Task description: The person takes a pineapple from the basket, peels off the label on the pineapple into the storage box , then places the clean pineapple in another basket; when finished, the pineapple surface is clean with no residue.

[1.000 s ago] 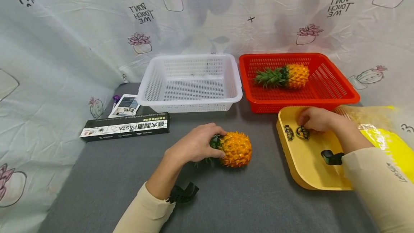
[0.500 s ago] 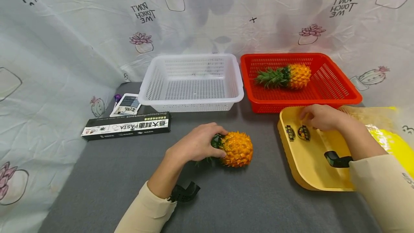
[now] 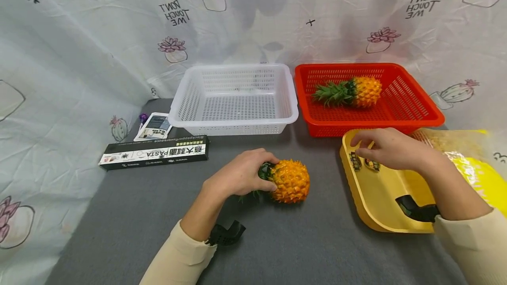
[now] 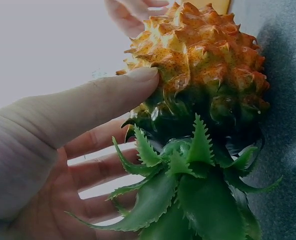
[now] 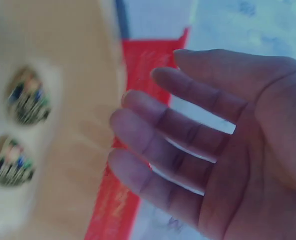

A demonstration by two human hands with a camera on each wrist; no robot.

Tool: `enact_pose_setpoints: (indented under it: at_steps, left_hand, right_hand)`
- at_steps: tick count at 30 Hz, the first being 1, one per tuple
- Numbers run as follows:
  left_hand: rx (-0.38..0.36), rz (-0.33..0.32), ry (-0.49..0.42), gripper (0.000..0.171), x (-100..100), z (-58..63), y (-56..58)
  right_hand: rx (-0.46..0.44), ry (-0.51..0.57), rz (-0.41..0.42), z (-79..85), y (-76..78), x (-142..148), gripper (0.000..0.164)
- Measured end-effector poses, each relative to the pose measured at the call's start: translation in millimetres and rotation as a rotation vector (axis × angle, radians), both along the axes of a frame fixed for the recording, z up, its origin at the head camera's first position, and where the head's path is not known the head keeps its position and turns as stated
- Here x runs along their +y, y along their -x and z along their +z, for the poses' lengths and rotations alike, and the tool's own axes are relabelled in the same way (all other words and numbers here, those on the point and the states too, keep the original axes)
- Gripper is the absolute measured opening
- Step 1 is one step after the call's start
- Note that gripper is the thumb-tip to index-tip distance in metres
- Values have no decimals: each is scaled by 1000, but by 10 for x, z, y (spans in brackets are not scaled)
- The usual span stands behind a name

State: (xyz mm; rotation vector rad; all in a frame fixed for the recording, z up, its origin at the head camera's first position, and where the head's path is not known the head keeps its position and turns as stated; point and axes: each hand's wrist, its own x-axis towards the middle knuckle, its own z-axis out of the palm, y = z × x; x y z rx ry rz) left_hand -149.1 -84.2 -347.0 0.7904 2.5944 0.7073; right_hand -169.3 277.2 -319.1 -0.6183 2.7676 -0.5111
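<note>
My left hand (image 3: 245,175) grips a toy-like pineapple (image 3: 291,180) lying on the grey cloth. In the left wrist view, the thumb presses the orange spiky body of the pineapple (image 4: 197,65), just above its green toothed leaves (image 4: 187,190); its fingers reach behind the fruit. My right hand (image 3: 390,148) hovers over the far part of a yellow tray (image 3: 380,214), holding nothing. In the right wrist view, the fingers of the right hand (image 5: 202,145) are loosely extended. Two small dark badge-like pieces (image 5: 29,95) with gold print lie in the tray.
A white basket (image 3: 233,130) stands at the back, beside a red basket (image 3: 372,129) holding another pineapple (image 3: 366,92). At left lie a black pasta box (image 3: 154,152), a white card-like packet (image 3: 154,126) and a purple item (image 3: 143,118). A yellow bag (image 3: 485,170) lies at right.
My right hand has lifted from low inside the yellow tray, its fingertips shifting left above the badge-like pieces. The left hand and the pineapple have stayed in place.
</note>
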Motion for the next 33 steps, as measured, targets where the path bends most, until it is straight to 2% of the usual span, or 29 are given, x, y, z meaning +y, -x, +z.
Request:
enact_pose_setpoints:
  at_steps: [6, 12, 16, 20, 27, 33]
  left_hand:
    - [3, 6, 11, 57, 7, 18, 11]
    - [6, -2, 9, 57, 27, 20, 21]
    - [14, -6, 5, 57, 44, 17, 27]
    - [25, -5, 4, 56, 57, 13, 19]
    - [15, 9, -13, 56, 53, 9, -7]
    - [20, 28, -32, 55, -10, -15, -34]
  right_hand:
    - [45, 76, 34, 163, -155, -367, 17]
    - [51, 166, 115, 178, -261, -670, 26]
    - [37, 198, 148, 126, -297, -844, 32]
    - [25, 173, 173, 25, -309, -994, 43]
    - [-17, 121, 173, -138, -338, -1184, 66]
    - [-22, 101, 172, -219, -346, -1301, 73]
